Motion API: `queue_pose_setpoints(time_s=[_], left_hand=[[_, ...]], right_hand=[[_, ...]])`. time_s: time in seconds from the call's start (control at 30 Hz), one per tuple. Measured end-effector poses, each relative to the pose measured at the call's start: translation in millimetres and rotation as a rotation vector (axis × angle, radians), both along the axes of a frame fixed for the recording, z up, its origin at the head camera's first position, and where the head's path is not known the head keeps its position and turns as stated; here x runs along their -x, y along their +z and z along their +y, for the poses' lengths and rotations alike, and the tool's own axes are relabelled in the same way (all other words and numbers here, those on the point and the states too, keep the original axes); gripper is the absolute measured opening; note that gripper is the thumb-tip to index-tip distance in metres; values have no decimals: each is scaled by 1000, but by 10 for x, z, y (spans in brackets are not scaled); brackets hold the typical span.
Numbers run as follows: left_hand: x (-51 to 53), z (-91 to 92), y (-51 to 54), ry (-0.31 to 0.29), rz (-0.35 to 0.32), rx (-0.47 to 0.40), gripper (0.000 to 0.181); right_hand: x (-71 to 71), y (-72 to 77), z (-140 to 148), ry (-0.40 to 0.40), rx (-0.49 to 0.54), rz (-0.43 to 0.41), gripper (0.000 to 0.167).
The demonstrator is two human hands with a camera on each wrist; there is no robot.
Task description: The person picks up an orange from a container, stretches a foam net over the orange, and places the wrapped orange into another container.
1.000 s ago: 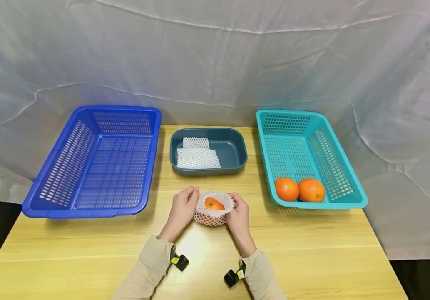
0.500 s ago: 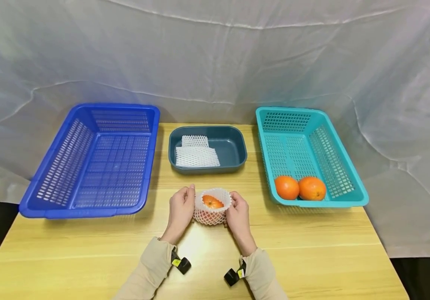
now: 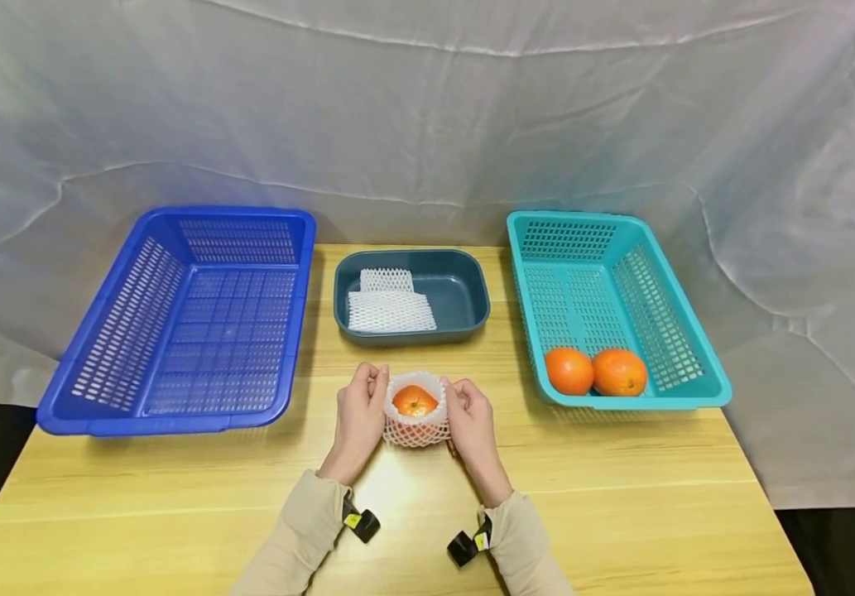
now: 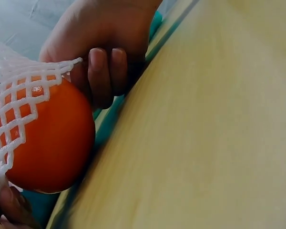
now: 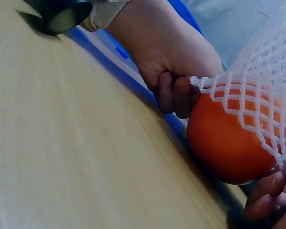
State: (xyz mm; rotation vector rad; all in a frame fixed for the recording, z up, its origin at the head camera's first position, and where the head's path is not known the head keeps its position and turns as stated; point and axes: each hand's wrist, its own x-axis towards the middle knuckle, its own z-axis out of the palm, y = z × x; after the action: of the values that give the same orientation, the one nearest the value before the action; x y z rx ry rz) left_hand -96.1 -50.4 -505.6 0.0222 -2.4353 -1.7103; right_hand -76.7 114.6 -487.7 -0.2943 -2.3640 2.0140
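An orange [image 3: 414, 401] sits at the table's front middle inside a white foam net sleeve [image 3: 415, 433], its top showing through the sleeve's upper opening. In the left wrist view the lower part of the orange [image 4: 62, 143] is bare below the net's edge. My left hand [image 3: 356, 420] pinches the net on the left side. Opposite it, my right hand [image 3: 474, 429] pinches the net on the right, the stretched edge [image 4: 69, 65] running to its curled fingers. The right wrist view shows the left hand [image 5: 176, 62] holding the net [image 5: 262, 95] likewise.
Behind the hands stands a dark teal tray [image 3: 464, 333] holding white foam nets [image 3: 391, 312]. A blue basket [image 3: 174, 426] is at the left. At the right, a turquoise basket [image 3: 636, 403] holds two oranges [image 3: 619, 372]. A grey curtain [image 3: 427, 108] hangs behind.
The net's opening has drawn round the orange's top, which shows more fully and centrally. My right hand's fingers have shifted slightly left and closer to the fruit.
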Motion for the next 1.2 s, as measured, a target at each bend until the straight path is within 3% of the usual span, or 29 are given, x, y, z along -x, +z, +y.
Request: queue_pose_setpoints(time_s=[0.13,0.33,0.87,1.03,1.2], left_hand=[[26,-20,26,-43,-2,57,25],[53,-50,56,-83,-54,135,27],[-31,-67,22,-35,49,552,26],[-31,-66,16,-32,60,575,25],[-20,-82,1,-25,79,530,24]], right_hand=[[28,-145,38,15,32,-20,22],[35,-154,62,18,-32,-17,19],[-20,-154,115,-39,-584,119,7],[-25,-160,117,-39,-666,140,8],[-13,-164,118,-34,-568,142,11]])
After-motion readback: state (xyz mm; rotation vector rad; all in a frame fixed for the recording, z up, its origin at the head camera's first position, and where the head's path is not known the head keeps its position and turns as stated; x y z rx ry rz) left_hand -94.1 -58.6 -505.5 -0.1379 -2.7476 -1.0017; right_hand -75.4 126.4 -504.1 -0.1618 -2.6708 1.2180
